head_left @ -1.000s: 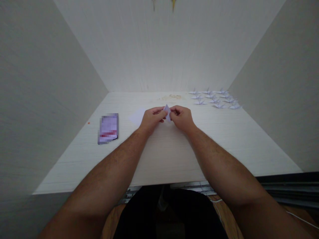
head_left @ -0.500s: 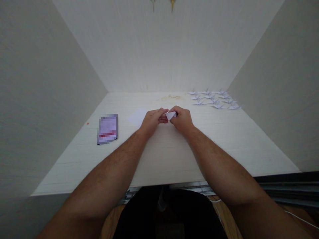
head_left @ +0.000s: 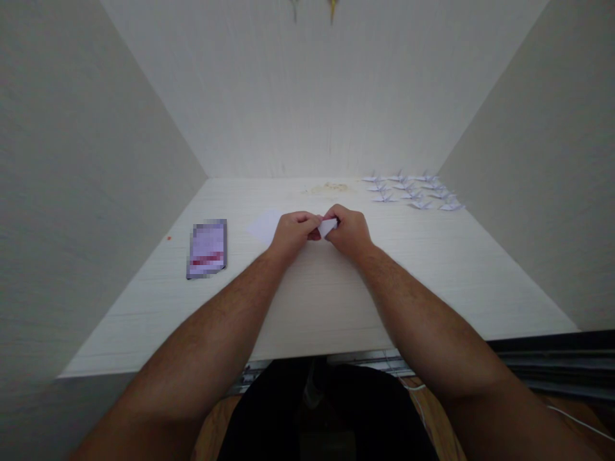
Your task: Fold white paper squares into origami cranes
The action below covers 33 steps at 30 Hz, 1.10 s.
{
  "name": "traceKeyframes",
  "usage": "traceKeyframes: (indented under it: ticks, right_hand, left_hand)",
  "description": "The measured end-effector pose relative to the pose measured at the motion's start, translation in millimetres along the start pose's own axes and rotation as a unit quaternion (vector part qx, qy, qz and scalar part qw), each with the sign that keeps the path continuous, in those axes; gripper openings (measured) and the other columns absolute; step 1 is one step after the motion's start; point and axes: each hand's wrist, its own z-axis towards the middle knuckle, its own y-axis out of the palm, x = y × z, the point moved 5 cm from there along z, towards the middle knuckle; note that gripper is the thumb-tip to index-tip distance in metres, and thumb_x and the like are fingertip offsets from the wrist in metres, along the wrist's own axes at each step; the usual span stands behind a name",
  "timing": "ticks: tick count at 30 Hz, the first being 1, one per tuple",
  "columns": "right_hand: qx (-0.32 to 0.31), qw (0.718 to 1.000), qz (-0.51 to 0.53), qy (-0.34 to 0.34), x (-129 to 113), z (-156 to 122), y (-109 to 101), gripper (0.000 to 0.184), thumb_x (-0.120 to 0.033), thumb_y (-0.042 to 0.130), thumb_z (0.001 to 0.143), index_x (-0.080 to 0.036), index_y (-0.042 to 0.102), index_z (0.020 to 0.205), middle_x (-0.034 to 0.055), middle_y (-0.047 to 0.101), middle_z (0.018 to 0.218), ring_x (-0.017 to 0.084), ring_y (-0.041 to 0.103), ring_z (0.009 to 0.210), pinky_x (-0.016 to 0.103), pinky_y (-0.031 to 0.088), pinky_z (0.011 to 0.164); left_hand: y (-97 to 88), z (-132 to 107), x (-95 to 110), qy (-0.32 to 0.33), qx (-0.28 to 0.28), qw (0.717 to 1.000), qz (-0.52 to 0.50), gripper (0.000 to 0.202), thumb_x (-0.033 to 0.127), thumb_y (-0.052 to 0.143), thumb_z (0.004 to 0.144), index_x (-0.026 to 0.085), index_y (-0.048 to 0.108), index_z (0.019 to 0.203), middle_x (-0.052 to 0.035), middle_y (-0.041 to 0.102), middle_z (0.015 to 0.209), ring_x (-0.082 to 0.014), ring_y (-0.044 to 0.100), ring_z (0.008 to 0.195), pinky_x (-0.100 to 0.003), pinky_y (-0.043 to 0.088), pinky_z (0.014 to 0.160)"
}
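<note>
A small piece of folded white paper is held between my two hands over the middle of the table. My left hand pinches its left side, thumb on top and fingers curled beneath. On the other side, my right hand grips the paper's right end with thumb and fingers. Part of the paper is hidden by the fingers. White paper sheets lie flat just left of my left hand. Several folded paper cranes stand in rows at the back right.
A tablet or phone with a blurred screen lies on the left of the white table. Near the left edge is a tiny orange bit. A pale brown stain marks the back. Walls enclose the table's back and sides.
My left fingers have closed onto the paper's left side, where they were more spread before. The paper has shifted slightly left and less of it shows. My right hand stays nearly in place.
</note>
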Motion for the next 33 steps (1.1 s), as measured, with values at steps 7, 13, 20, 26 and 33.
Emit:
traceKeyframes:
  ticks: [7,13,20,26,33]
  right_hand:
    - [-0.005,0.994,0.107,0.001,4.2,-0.2,4.2,0.014,-0.022,0.073,0.071,-0.019,0.071,0.084,-0.0014,0.068,0.07,0.012,0.051,0.06,0.026,0.037,0.059]
    - [0.0,0.986,0.164,0.035,9.6,1.6,6.9,0.02,-0.012,0.057,0.076,-0.019,0.073,0.085,-0.0011,0.068,0.07,0.012,0.053,0.062,0.026,0.04,0.061]
    - [-0.01,0.945,0.295,0.142,19.7,4.8,13.8,0.016,-0.021,0.056,0.078,-0.021,0.068,0.088,-0.0054,0.057,0.056,0.011,0.051,0.048,0.024,0.042,0.048]
    - [-0.035,0.895,0.387,0.217,16.9,3.7,11.9,0.023,-0.034,0.066,0.076,-0.021,0.059,0.094,-0.0019,0.066,0.067,0.013,0.065,0.056,0.024,0.051,0.049]
    - [-0.014,0.909,0.376,0.178,8.9,3.7,10.5,0.053,-0.037,0.079,0.065,-0.024,0.049,0.107,-0.0023,0.07,0.079,0.013,0.065,0.061,0.024,0.05,0.051]
  left_hand:
    - [-1.3,-1.4,2.7,0.001,0.02,0.999,-0.038,0.021,0.033,0.084,0.062,0.015,0.076,0.07,-0.0043,0.069,0.067,-0.0117,0.058,0.059,-0.026,0.047,0.059]
    - [-2.7,-1.6,4.7,0.006,0.031,0.999,-0.039,0.022,0.034,0.084,0.061,0.016,0.076,0.071,-0.0023,0.066,0.064,-0.0107,0.051,0.056,-0.027,0.044,0.057]
    - [-4.4,-0.5,3.4,0.0,0.043,0.997,-0.068,0.027,0.031,0.084,0.059,0.015,0.076,0.079,-0.0046,0.07,0.074,-0.0136,0.06,0.064,-0.033,0.052,0.068]
    - [-12.8,2.5,5.5,0.016,0.104,0.985,-0.134,0.032,0.026,0.083,0.061,0.016,0.07,0.089,-0.003,0.07,0.084,-0.015,0.067,0.078,-0.034,0.056,0.078]
    - [-18.5,3.6,5.6,0.027,0.148,0.978,-0.147,0.028,0.024,0.077,0.067,0.019,0.066,0.092,-0.0029,0.068,0.09,-0.0138,0.067,0.083,-0.031,0.057,0.08]
